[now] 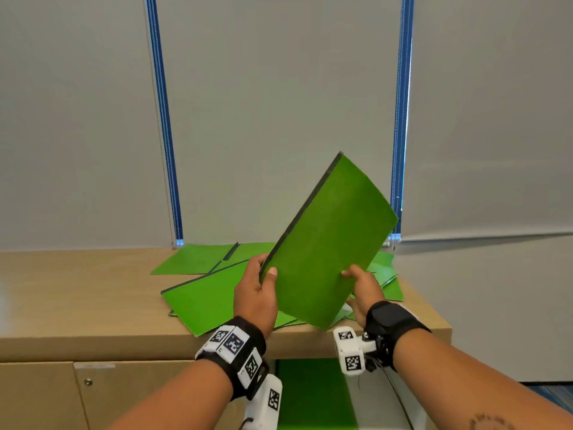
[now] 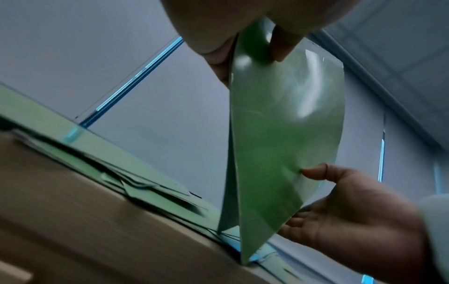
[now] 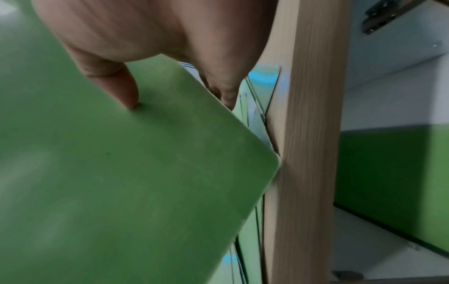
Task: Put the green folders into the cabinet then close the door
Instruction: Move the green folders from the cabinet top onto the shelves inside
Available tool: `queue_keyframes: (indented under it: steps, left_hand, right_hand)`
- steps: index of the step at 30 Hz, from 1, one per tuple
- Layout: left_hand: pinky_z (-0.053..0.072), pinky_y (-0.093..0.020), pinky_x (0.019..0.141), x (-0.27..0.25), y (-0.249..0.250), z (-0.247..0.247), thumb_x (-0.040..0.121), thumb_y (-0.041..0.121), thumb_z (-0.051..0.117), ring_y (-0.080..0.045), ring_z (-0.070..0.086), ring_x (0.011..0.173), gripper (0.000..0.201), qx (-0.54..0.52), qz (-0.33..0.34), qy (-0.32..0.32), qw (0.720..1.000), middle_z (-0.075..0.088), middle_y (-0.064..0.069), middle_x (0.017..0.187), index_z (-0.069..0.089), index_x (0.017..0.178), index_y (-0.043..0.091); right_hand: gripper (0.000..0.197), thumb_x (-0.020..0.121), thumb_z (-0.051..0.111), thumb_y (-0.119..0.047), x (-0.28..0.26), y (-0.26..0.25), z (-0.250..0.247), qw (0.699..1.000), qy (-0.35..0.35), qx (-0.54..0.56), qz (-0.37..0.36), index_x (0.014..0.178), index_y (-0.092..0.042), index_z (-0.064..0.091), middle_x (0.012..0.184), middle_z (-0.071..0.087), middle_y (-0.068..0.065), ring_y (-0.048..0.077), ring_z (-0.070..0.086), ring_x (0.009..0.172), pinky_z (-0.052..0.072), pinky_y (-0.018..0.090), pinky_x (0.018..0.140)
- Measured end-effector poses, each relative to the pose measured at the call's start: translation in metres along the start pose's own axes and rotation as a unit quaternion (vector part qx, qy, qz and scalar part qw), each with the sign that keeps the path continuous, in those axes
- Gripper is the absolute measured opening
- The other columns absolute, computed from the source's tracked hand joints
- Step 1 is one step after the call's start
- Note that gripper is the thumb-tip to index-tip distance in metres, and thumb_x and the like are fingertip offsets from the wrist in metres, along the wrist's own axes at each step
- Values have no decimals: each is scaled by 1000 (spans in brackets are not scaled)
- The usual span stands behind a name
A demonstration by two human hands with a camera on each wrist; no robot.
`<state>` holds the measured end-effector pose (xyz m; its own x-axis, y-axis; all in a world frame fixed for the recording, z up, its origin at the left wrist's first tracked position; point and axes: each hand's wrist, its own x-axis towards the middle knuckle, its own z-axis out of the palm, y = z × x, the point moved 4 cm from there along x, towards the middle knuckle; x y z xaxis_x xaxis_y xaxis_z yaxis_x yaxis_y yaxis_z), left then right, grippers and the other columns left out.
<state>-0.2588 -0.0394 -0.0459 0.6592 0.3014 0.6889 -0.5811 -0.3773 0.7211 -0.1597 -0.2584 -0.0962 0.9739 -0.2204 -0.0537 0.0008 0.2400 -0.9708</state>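
I hold one green folder tilted up over the wooden cabinet top, dark spine to the upper left. My left hand grips its lower spine edge, thumb on the front. My right hand pinches the lower right edge. In the left wrist view the folder bows between my left fingers and my right hand. In the right wrist view my thumb presses on the folder. Several more green folders lie scattered on the top. The cabinet compartment below stands open, with green folders inside.
Closed wooden doors run to the left of the open compartment. A white panel borders the opening on the right. Grey window blinds with blue cords hang behind the cabinet. A metal hinge shows inside the compartment.
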Motion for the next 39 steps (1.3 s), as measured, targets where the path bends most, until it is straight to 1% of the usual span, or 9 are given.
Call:
queue_keyframes:
  steps: [2, 5, 9, 14, 17, 22, 25, 32, 39]
  left_hand:
    - [40, -23, 65, -5, 1, -4, 93, 7, 52, 2, 46, 62, 11, -31, -25, 37, 999, 55, 8, 75, 56, 96, 17]
    - [32, -29, 59, -12, -9, -14, 90, -1, 48, 0, 37, 54, 13, -66, -79, 78, 992, 44, 4, 69, 54, 87, 10]
    - [33, -28, 56, -26, -24, -31, 84, -2, 51, -12, 44, 58, 16, 36, -111, 29, 993, 53, 0, 67, 56, 79, 13]
    - [52, -39, 89, -58, -55, -35, 81, 12, 52, -22, 65, 99, 38, -17, -232, -119, 965, 69, -4, 110, 57, 118, 17]
    - [44, -41, 99, -83, -58, -26, 83, 17, 51, -27, 54, 111, 43, -34, -285, -82, 954, 57, -9, 126, 45, 125, 9]
    - [45, -42, 94, -122, -81, -16, 97, 19, 43, -29, 57, 102, 5, 35, -308, -84, 947, 58, -10, 108, 43, 103, 19]
    - [51, -47, 92, -138, -108, -14, 96, 17, 49, -24, 63, 96, 10, 77, -311, -149, 936, 65, -4, 105, 52, 95, 27]
    - [43, -31, 77, -199, -176, -1, 96, 5, 40, -26, 54, 88, 6, 253, -380, -279, 845, 57, -16, 102, 44, 100, 7]
    - [44, -33, 91, -225, -237, 40, 95, 1, 38, -34, 55, 113, 18, 279, -430, -293, 807, 55, -23, 124, 46, 111, 4]
  right_hand:
    - [30, 68, 57, -22, -8, -7, -5, 1000, -15, 19, -14, 97, -12, 56, 134, 48, 9, 32, 49, 113, 43, 48, 89]
    - [38, 71, 56, -11, -16, -17, -18, 999, -15, -11, -42, 109, -7, 49, 121, 51, 9, 32, 49, 114, 40, 54, 96]
    - [48, 48, 61, -22, -15, -12, -40, 995, 5, -60, -80, 93, -10, 49, 113, 53, 12, 27, 47, 103, 38, 61, 100]
    - [21, 76, 55, -9, -63, -7, -42, 956, -50, -248, -146, 96, -10, 49, 89, 57, 16, 22, 52, 76, 44, 35, 67]
    - [35, 84, 52, 1, -83, 27, -44, 955, -120, -252, -101, 115, -15, 44, 100, 61, 6, 15, 57, 81, 48, 26, 66]
    - [33, 83, 48, 9, -76, 72, -74, 965, -121, -230, -38, 100, -16, 62, 104, 70, 16, 30, 64, 92, 51, 50, 91]
    - [40, 83, 51, 9, -74, 100, -95, 955, -164, -246, 28, 113, -15, 61, 115, 69, 13, 33, 64, 107, 48, 52, 99]
    - [35, 90, 49, 4, -69, 180, -125, 877, -231, -387, 166, 120, -10, 59, 118, 67, 16, 31, 65, 107, 54, 52, 89]
    - [32, 82, 54, 3, -37, 246, -153, 862, -200, -417, 207, 109, -13, 62, 109, 71, 15, 33, 69, 98, 59, 46, 79]
